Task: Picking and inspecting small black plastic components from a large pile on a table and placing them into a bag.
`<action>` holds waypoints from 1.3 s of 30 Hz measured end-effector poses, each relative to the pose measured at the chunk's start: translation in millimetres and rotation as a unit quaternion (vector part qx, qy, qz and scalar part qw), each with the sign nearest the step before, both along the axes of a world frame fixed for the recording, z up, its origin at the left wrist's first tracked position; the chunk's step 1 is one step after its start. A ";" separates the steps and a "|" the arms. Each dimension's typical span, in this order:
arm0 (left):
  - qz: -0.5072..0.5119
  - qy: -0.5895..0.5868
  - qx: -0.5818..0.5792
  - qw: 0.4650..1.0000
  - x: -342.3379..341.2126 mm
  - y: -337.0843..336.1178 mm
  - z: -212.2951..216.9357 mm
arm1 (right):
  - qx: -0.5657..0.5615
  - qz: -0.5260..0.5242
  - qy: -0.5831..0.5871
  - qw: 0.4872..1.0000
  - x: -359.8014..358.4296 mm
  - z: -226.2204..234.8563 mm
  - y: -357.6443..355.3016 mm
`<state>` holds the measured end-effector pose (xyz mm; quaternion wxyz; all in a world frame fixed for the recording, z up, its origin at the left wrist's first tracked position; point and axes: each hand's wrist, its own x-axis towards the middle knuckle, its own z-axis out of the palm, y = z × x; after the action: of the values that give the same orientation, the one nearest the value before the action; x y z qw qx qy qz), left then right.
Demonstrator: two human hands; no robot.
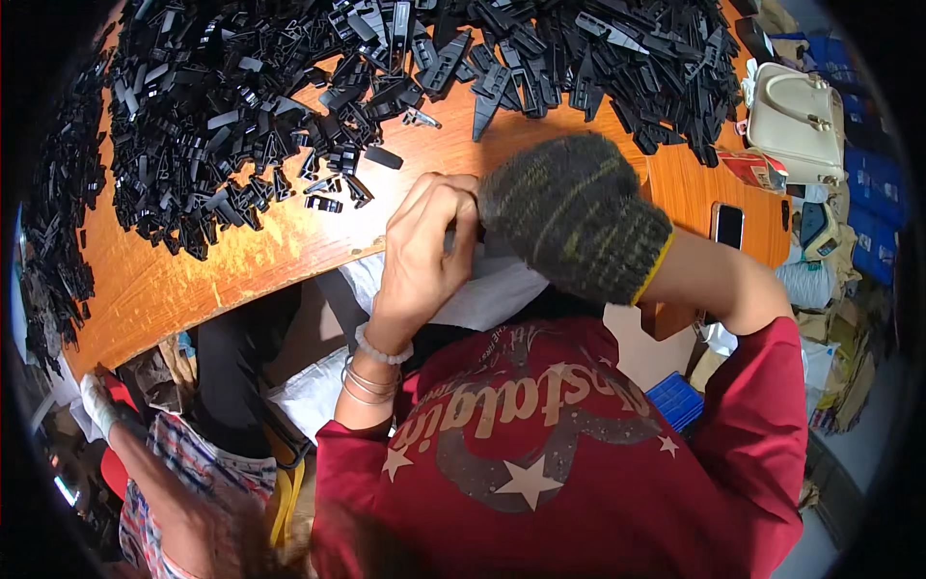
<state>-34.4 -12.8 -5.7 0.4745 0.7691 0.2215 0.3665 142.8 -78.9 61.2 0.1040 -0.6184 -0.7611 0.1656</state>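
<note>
My bare left hand [429,236], with a bead bracelet and bangles at the wrist, is closed in a pinch near the table's front edge. Against its fingertips presses my right hand [574,212], curled closed in a dark knitted glove with a yellow cuff edge. Whatever the two hands hold between them is hidden behind the fingers and the glove. Just beyond my left hand lie a flat black plastic piece [383,157] and a small part with a metallic glint [422,119]. White cloth or sacking [492,289] covers my lap below the hands.
A large heap of small black plastic parts [212,125] covers the wooden table [193,304] at left; longer black pieces [666,72] pile up at far right. A phone [727,227], a cream handbag [796,121] and blue crates [873,193] are at right. Another person's arm [159,482] shows lower left.
</note>
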 end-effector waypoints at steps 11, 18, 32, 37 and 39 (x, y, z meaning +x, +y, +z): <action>-0.003 -0.046 0.021 0.999 0.1 0.9 -4.0 | 0.091 0.075 0.104 0.987 -9.1 -14.0 4.7; 0.021 -0.007 0.043 0.999 1.1 0.3 -1.2 | 0.172 0.109 -0.097 0.974 -6.4 -4.8 7.6; -0.073 -0.200 -0.418 0.883 -20.8 -12.1 3.1 | -0.051 -0.201 0.525 0.825 -6.9 -20.4 -58.2; -0.182 -0.231 -0.573 0.765 -17.6 -21.9 2.5 | -0.026 -0.164 0.551 0.818 -6.9 -28.4 -59.9; -0.136 -0.176 -0.570 0.791 -16.6 -25.8 8.2 | 0.004 -0.134 0.441 0.887 -6.7 -32.0 -61.5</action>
<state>-51.0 -38.6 2.5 0.9025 0.3038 0.1959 0.2342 136.1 -140.4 29.1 0.4526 -0.5772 -0.5472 0.4032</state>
